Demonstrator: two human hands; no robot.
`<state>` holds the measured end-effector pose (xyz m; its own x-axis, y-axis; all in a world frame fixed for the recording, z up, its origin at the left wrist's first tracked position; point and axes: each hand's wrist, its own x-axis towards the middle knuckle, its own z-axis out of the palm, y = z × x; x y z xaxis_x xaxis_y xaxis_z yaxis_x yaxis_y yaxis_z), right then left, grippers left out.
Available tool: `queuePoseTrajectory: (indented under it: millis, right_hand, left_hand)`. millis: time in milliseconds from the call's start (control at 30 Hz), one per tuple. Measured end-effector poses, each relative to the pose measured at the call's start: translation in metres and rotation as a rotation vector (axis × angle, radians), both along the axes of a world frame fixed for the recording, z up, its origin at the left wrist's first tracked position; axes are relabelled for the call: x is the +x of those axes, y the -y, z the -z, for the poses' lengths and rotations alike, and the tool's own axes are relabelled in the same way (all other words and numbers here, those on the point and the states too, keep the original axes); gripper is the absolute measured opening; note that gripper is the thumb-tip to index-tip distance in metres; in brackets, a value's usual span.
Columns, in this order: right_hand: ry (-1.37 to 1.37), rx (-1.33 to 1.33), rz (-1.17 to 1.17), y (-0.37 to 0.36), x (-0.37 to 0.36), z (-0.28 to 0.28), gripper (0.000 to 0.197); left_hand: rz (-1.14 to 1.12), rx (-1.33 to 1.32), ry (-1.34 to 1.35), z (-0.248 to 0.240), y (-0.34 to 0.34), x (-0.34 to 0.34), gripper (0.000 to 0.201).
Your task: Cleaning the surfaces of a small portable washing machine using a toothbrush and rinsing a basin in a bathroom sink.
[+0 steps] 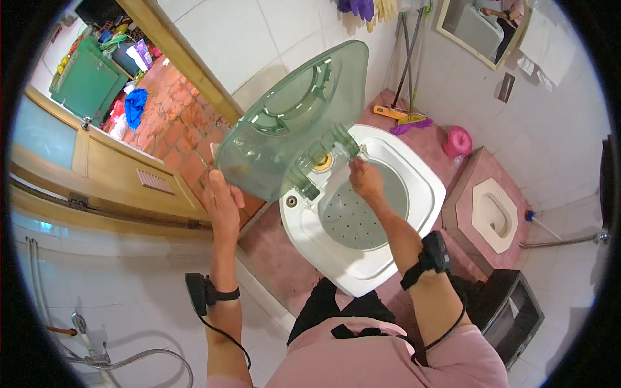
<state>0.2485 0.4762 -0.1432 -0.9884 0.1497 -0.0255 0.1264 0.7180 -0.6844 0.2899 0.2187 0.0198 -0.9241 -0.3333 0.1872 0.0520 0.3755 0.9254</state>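
Note:
In front of me stands a small white washing machine [424, 173] with a round opening and a grey tub [352, 223] dotted with holes. Its see-through green lid [259, 152] is raised and tilted to the left. My left hand [223, 197] grips the lid's left edge, thumb uppermost. At the back rim of the opening, close beside the lid's hinge [345, 139], is my right hand [367, 180]. Its fingers are bent together and point down; what they hold, if anything, is hidden. A yellow ring [323, 161] shows near the hinge.
Left, an open wooden door [107, 152] gives onto a brick floor with clutter. A squat toilet [495, 215] sits on a pink step at right. Behind it are a pink roll [458, 141] and mops [401, 114]. A dark open box [511, 317] stands by my right elbow.

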Motion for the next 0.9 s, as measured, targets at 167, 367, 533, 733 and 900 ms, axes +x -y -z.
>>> queuePoseTrajectory:
  millis: [167,367,533,733,900]
  right_hand:
    - [0.114,0.281,-0.168,0.007,-0.003,-0.021,0.025]
    - [0.051,0.431,-0.165,-0.006,-0.022,-0.038,0.020]
    - [-0.005,0.431,-0.281,0.009,-0.007,-0.036,0.022]
    - [-0.010,0.303,-0.324,0.050,0.027,-0.012,0.023]
    - [-0.034,0.286,-0.205,0.033,0.012,-0.014,0.021]
  left_hand:
    - [0.011,-0.031,0.025,0.004,0.009,0.002,0.066]
    - [-0.002,-0.031,0.031,0.006,0.003,-0.001,0.062]
    - [0.023,-0.032,0.002,0.004,0.011,0.003,0.058]
    - [-0.029,0.006,0.049,0.008,0.002,0.004,0.055]
    - [0.012,0.029,0.051,0.002,0.007,0.004,0.063]
